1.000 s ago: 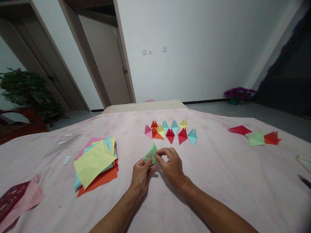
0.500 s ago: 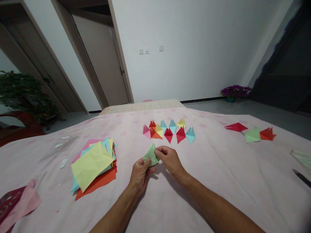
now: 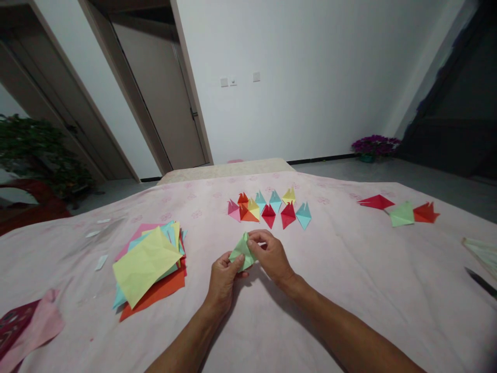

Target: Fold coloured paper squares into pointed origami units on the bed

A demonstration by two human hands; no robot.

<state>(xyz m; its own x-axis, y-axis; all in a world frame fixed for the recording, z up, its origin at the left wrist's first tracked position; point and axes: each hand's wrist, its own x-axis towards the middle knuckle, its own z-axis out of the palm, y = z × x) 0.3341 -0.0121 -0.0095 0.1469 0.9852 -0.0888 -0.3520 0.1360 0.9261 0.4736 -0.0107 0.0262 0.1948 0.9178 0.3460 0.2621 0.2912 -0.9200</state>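
A light green folded paper (image 3: 243,251), pointed at its top, is held above the cloth between both hands. My left hand (image 3: 225,277) grips its lower left part, thumb on the front face and fingers behind. Thumb and forefinger of my right hand (image 3: 272,256) pinch its upper right edge near the tip. Just beyond the hands stand several folded paper cranes, among them a red crane (image 3: 288,215), a blue crane (image 3: 304,215) and a pink crane (image 3: 233,211).
Left of my hands lies a loose stack of coloured paper sheets (image 3: 145,264). Red, green and orange folded papers (image 3: 403,214) rest at the far right, with a dark pointed object (image 3: 481,282) nearer me. White slips (image 3: 101,262) and pink cloth (image 3: 46,318) lie at left.
My right fingers have shifted slightly up toward the tip of the green paper. The paper has turned a little and its lower right part looks wider. The cranes and stack stay put.
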